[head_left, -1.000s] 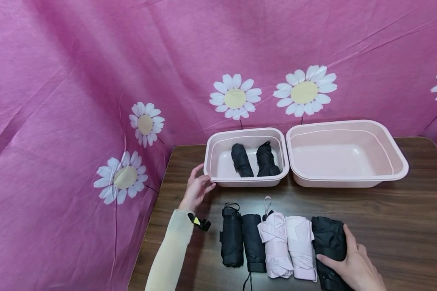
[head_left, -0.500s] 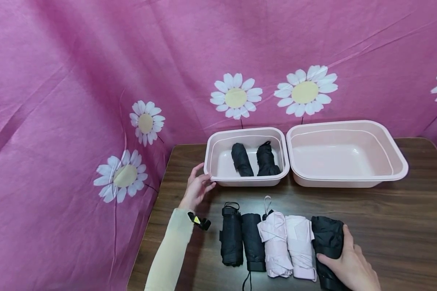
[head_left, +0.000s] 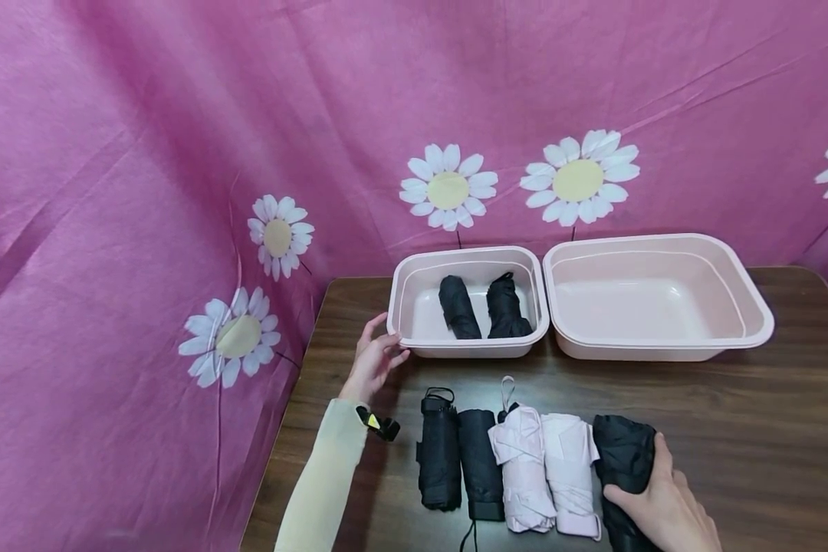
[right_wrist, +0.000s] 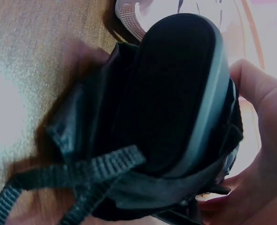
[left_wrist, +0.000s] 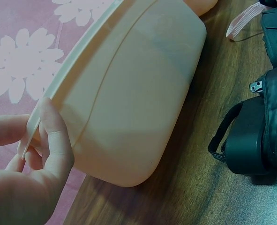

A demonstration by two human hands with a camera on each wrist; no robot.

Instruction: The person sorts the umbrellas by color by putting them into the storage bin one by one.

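Note:
My left hand (head_left: pixel 373 363) pinches the left front corner of the smaller pale pink plastic basin (head_left: pixel 469 349). In the left wrist view the rim (left_wrist: pixel 58 79) passes between thumb and fingers. Two black folded umbrellas (head_left: pixel 458 307) lie inside that basin. At the front right, my right hand (head_left: pixel 669 498) grips a thick black folded umbrella (head_left: pixel 624 456), the rightmost of a row. Its flat black handle end and webbed strap (right_wrist: pixel 96 166) face the right wrist camera. Left of it lie a white umbrella (head_left: pixel 569 471), a pale pink one (head_left: pixel 524 468) and two black ones (head_left: pixel 481 460).
A larger pale pink basin (head_left: pixel 662 349) stands right beside the smaller one at the back of the brown wooden table (head_left: pixel 766 429). Behind the table hangs a pink cloth (head_left: pixel 359 115) printed with white daisies. The umbrella row lies in front of the smaller basin.
The black umbrella in my right hand has shifted slightly to the right, and a narrow gap shows beside the white one. My left hand stays on the basin rim.

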